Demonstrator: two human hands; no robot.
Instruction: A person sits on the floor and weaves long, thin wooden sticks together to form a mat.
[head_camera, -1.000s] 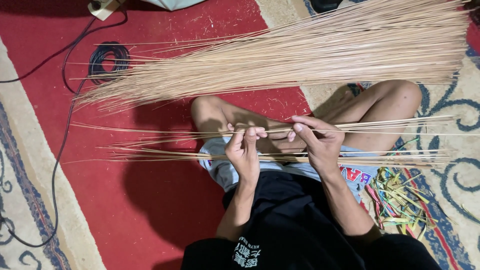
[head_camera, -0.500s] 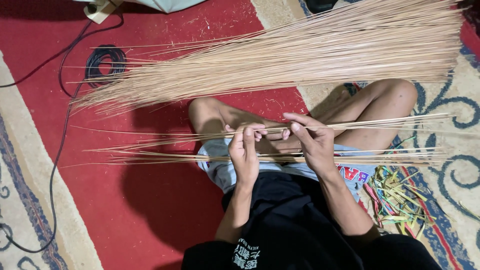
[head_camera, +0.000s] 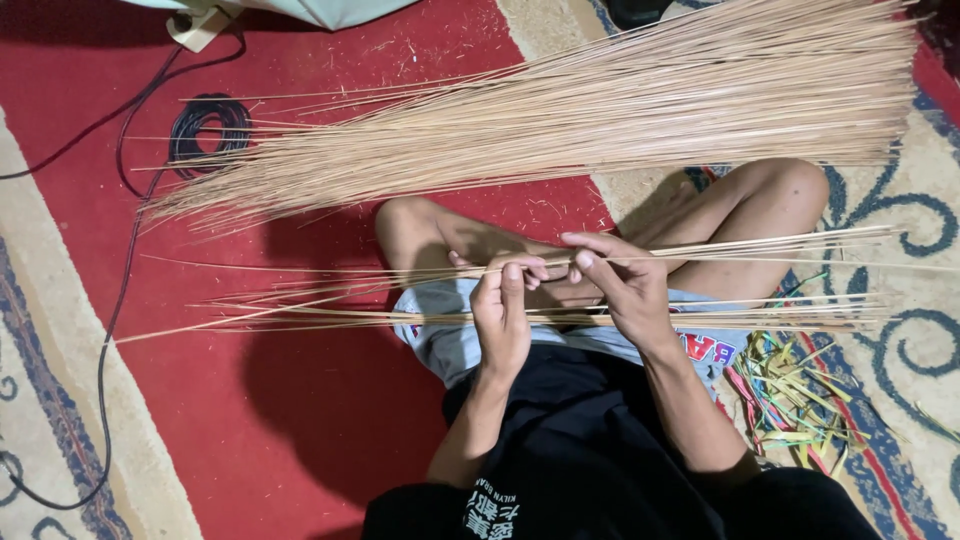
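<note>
Head view: I'm seeing both hands pinching the thin sticks (head_camera: 700, 250) lying across the lap, long axis running left-right. Left hand (head_camera: 503, 318) is curling closed on them; right hand (head_camera: 622, 285) is gripping just beside it. Big stick bundle (head_camera: 600, 110) is sitting beyond the knees, well apart.

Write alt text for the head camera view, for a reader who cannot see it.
Seen from above, a person sitting cross-legged on a red carpet pinches thin tan sticks between the left hand and right hand over the lap. A large fan of the same sticks lies beyond the knees, with coloured strips by the right leg.
</note>
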